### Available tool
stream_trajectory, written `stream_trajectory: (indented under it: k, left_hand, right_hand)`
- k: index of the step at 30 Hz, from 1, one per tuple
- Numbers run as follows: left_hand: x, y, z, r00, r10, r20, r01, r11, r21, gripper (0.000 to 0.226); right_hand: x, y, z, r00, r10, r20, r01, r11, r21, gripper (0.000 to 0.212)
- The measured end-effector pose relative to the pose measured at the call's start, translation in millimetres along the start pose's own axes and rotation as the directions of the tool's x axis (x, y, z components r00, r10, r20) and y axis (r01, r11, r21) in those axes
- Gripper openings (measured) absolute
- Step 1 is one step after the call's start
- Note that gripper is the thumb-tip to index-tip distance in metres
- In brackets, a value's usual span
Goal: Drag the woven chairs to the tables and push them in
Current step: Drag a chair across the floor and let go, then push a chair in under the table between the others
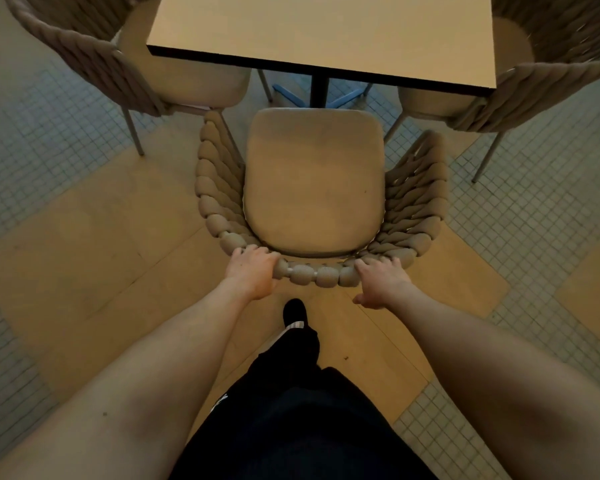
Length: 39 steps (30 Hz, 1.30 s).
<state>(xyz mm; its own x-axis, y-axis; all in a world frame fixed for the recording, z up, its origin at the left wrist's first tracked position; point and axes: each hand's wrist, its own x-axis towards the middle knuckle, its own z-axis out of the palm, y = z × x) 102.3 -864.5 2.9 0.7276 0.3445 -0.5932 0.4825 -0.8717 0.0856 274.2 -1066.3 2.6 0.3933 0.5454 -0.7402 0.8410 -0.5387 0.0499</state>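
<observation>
A woven chair [314,181] with a tan seat cushion stands right in front of me, facing a square tan table [326,32]. Its seat front lies just short of the table's near edge, by the black centre post [320,91]. My left hand [252,271] grips the braided back rim at its left, fingers curled over the top. On the rim's right, my right hand [380,280] holds it with fingers over the top and the thumb spread out below.
Two more woven chairs are at the table, one at the left [125,64] and one at the right [534,71], both partly under it. Their thin metal legs flank the middle chair. My black shoe [295,311] is just behind the chair. The floor is tan slabs and small grey tiles.
</observation>
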Motion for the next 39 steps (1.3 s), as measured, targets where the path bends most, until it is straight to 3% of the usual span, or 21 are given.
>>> stream_trajectory:
  k: [13,23,32,39]
  left_hand:
    - [-98,-12,4,0.984,-0.156,-0.086,0.148,0.985,-0.09,0.059]
    - [-172,-52,15,0.938,-0.338,-0.077,0.316,0.925,-0.212,0.065]
    - [-209,-132,23,0.88,-0.473,-0.042,0.437,0.841,-0.319,0.064]
    - [-222,-244,21,0.836,-0.549,0.003,0.509,0.773,-0.379,0.066]
  right_hand:
    - [-63,-66,0,0.987,-0.091,-0.132,0.098,0.994,0.043,0.086]
    - [-79,-129,-28,0.962,-0.189,-0.197,0.203,0.978,0.054,0.081]
    - [-59,-230,-77,0.935,-0.302,-0.185,0.303,0.953,-0.021,0.084]
    - [-28,-333,-131,0.918,-0.363,-0.162,0.353,0.932,-0.084,0.09]
